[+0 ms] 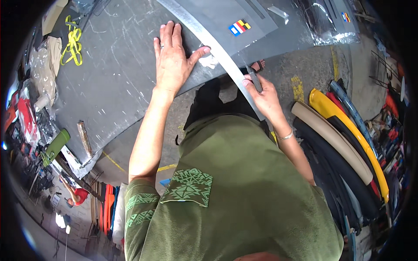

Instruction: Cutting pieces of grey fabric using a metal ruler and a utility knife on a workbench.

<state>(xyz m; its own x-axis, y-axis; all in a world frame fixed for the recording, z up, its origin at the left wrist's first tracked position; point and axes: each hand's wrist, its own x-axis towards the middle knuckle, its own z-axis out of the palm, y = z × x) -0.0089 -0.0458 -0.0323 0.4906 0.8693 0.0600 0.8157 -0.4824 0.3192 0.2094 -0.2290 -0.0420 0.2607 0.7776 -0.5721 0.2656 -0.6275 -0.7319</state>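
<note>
A bright yellow strap [73,45] lies bunched on the dark worktop [117,65]. To its right, the left hand [174,63] rests flat with fingers spread, gripping nothing, its thumb reaching toward the long metal ruler [226,63]. The ruler slants from the top edge past the worktop's near edge to the person's waist. Just right of it, the right hand [262,93] grasps a dark utility knife [256,82]. Farther right, rolls of beige [333,141] and yellow material [355,141] lie side by side.
</note>
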